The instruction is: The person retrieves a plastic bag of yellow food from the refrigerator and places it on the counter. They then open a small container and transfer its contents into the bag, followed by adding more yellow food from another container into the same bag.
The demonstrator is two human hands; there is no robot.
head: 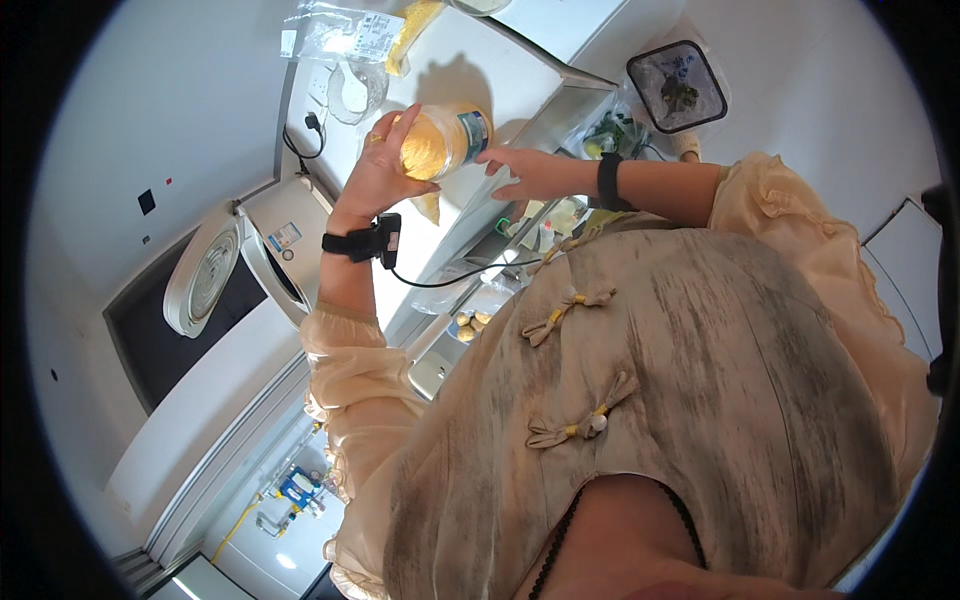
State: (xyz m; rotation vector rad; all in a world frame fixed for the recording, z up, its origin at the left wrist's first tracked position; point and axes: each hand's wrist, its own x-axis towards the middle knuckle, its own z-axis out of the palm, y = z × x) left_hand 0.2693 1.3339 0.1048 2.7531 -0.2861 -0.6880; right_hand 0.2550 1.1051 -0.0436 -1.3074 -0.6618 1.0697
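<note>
My left hand (379, 172) grips a clear plastic jar (455, 137) filled with something yellow, with the fingers around one end. The jar is tilted on its side above the white countertop (427, 247). My right hand (529, 172) is beside the jar's labelled end, fingers apart; whether a fingertip touches the jar I cannot tell. Beyond the jar lie a clear plastic bag of yellow grains (409, 34) bearing a printed label, and a glass bowl (356, 91) with a white spoon in it. Part of a yellow thing (427, 206) shows below the jar.
A black plug with its cable (311, 121) lies at the counter's wall side, near a white rice cooker with its lid up (206, 274). A lined waste bin (677, 86) stands on the floor at the upper right. Below the counter edge are bagged vegetables (611, 135) and potatoes (469, 326).
</note>
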